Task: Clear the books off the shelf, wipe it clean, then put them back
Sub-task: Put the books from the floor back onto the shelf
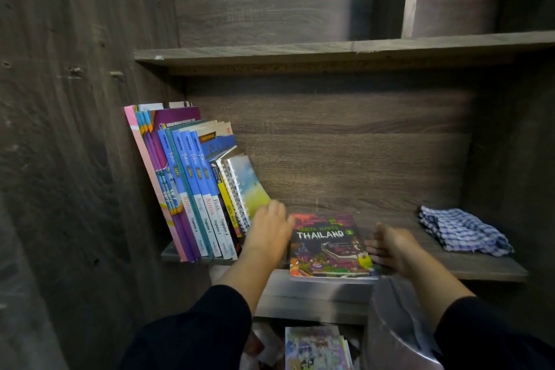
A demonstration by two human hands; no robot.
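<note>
Head view: restocking step seems underway; left hand [267,230], fingers straight, bracing row of books [192,189] at shelf [480,267] left end; right hand [390,245], fingers relaxed, touching Thailand book [329,245] lying flat at front edge; next, standing it up

Left hand [267,230] flat against the spiral notebook [244,189], propping the row of upright books [192,186] leaning at the shelf's [480,266] left end — fingers straight. A "Thailand" book [329,246] lies face up on the shelf between both hands, the right hand [390,246] open with fingertips at its right edge. Far right — a crumpled blue checked cloth [462,230]; more books [315,348] lie below.
</note>
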